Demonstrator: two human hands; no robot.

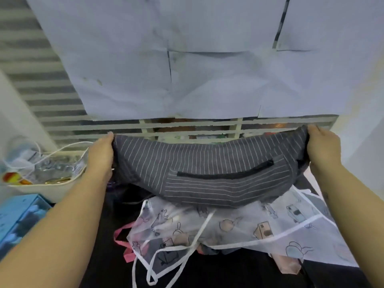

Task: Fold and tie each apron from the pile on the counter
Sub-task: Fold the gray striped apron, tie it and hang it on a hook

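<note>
**Two hands, one striped apron held up over the pile**

Head view: both of your hands are raised in front of you, each closed on one end of the grey pinstriped apron; your left hand pinches its left edge, fingers curled around the cloth, and your right hand grips the right edge the same way; the fabric sags between them in a shallow curve, its lower part resting against the pile below. A pocket with a dark opening runs across the front of the apron, its stripes lying crosswise to those of the main cloth.

Beneath it, on the black counter, lies the rest of the pile; uppermost is a sheer white apron printed with cartoon figures, edged in white tape, its white ties trailing toward you over the counter; a pink strap pokes out from under its left side, and a pinkish piece of cloth shows under its right side, too covered to make out further.

To your left, just beside your left wrist, sits a pale tray holding clear plastic packaging and a white cord; nearer you is a blue box. Ahead, sheets of white paper cover a slatted window.
</note>
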